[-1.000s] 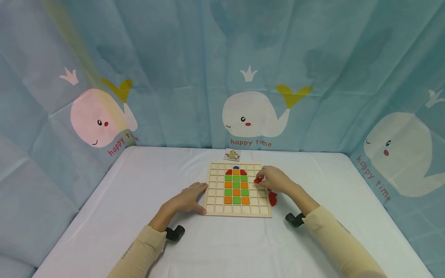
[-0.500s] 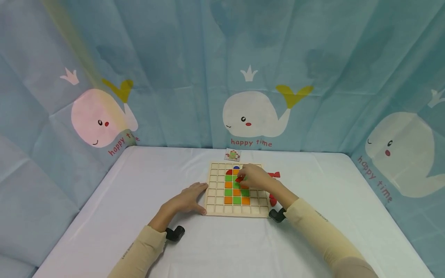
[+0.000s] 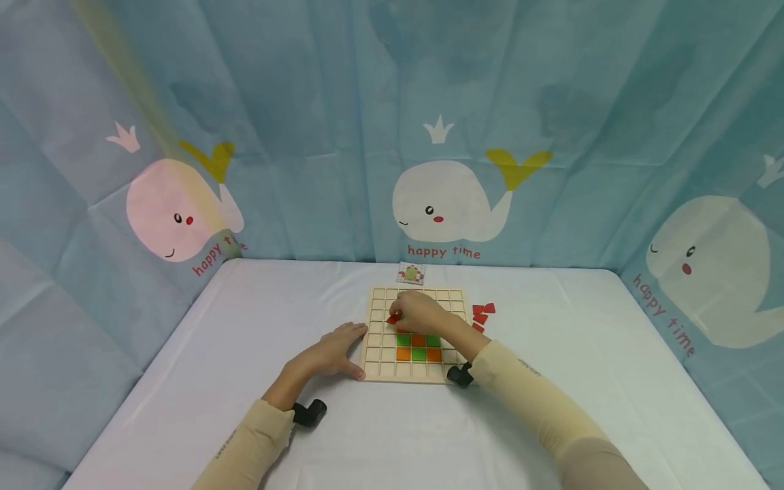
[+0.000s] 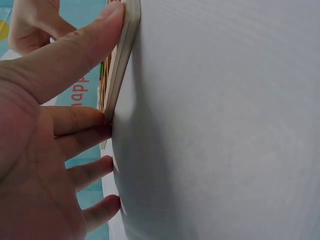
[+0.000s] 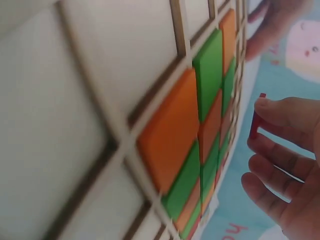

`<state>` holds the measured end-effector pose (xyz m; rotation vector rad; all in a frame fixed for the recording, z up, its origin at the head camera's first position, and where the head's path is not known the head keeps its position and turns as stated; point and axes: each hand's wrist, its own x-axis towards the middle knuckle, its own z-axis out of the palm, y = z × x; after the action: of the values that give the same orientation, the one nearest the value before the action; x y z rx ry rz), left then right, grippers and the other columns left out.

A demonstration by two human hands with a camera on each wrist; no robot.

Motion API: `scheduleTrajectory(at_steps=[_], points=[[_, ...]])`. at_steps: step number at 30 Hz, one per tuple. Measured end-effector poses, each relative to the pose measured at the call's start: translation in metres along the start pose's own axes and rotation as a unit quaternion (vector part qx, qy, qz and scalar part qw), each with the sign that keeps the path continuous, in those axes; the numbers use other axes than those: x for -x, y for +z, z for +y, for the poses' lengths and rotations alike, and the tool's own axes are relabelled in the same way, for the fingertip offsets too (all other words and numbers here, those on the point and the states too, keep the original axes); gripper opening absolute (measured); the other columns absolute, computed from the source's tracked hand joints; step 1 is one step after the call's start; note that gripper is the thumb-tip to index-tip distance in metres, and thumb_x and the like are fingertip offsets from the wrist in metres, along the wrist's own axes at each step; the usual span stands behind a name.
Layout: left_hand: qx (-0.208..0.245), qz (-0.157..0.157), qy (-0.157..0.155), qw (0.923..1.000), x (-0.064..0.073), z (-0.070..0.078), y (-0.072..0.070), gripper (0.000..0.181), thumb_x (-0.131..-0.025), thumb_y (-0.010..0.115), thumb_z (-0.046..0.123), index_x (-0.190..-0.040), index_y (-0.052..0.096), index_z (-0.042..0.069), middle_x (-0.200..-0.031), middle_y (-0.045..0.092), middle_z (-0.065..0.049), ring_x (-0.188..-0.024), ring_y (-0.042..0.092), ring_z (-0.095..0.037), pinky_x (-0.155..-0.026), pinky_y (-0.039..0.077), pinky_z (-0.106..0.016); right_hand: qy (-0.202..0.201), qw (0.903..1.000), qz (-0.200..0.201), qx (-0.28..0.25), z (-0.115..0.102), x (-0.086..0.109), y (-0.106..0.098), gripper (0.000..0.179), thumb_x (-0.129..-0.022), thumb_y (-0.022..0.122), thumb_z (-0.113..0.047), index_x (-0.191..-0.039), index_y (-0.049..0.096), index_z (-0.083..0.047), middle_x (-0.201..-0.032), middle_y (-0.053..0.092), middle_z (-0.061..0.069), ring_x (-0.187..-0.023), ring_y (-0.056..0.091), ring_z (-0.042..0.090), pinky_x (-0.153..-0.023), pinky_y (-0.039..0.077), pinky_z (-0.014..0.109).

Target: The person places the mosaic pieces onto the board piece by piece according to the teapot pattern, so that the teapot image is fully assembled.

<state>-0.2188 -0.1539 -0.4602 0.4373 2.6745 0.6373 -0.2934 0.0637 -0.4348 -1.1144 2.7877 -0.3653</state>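
Two bare hands at one gridded wooden board [image 3: 386,370], which lies flat on the white tablecloth [image 3: 380,442]. Right hand [image 3: 424,313] pinches a small red tile [image 3: 394,318] between thumb and forefinger; in its wrist view the other fingers are loosely bent, clear of the tile. Left hand [image 3: 333,350] is spread, thumb and forefinger touching the board's left edge, ring and little fingertips down on the cloth.

Key relation: red tile sits at the right hand's fingertips, on their left side, over the left half of the board, around the left border of the colored block. Right wrist view shows it nearly edge-on, with a gap to the board's surface, so it looks held off the grid. Exact cell below it: can't tell. Long axis: can't tell for sure, fingers cover part. Right hand has it; left hand is near, to the left and closer to the person.

Green tiles [image 3: 419,354] and orange tiles [image 3: 403,353] fill cells mid-board; right hand and forearm hide the upper part of the block. At least four loose red tiles [image 3: 480,318] lie by the board's right edge, some possibly hidden by the arm. Small picture card [image 3: 411,273] lies just beyond the far edge.
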Motion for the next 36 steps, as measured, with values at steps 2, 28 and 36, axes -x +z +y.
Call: scheduleTrajectory(at_steps=[2,28,36], points=[[0.0,0.001,0.003,1.0,-0.001,-0.001,0.0,0.098,-0.072,0.086,0.032,-0.15,0.035,0.003,-0.158,0.033,-0.013,-0.149,0.021,-0.037,-0.118,0.021,-0.06,-0.004,1.0,-0.005,0.002,-0.003,-0.006,0.004,0.023,-0.086,0.073,-0.021,-0.106,0.074,-0.009,-0.097,0.067,0.004,-0.087,0.058,0.016,-0.082,0.053,0.031],[0.004,0.006,0.016,0.9998,0.0,-0.002,0.0,0.098,-0.072,0.085,0.032,-0.149,0.035,0.0,-0.157,0.034,-0.015,-0.149,0.022,-0.038,-0.117,0.022,-0.062,-0.005,0.9989,-0.043,0.018,-0.027,-0.027,0.015,0.017,-0.09,0.069,-0.015,-0.105,0.076,-0.012,-0.095,0.068,0.001,-0.086,0.055,0.013,-0.082,0.053,0.023],[0.0,0.006,0.015,0.9999,-0.001,-0.002,0.0,0.098,-0.071,0.086,0.032,-0.149,0.035,0.001,-0.157,0.034,-0.015,-0.149,0.022,-0.038,-0.117,0.022,-0.061,-0.011,0.9997,-0.018,0.009,-0.017,-0.015,0.004,0.019,-0.091,0.067,-0.018,-0.106,0.075,-0.01,-0.103,0.067,0.005,-0.097,0.06,0.019,-0.088,0.053,0.033]])
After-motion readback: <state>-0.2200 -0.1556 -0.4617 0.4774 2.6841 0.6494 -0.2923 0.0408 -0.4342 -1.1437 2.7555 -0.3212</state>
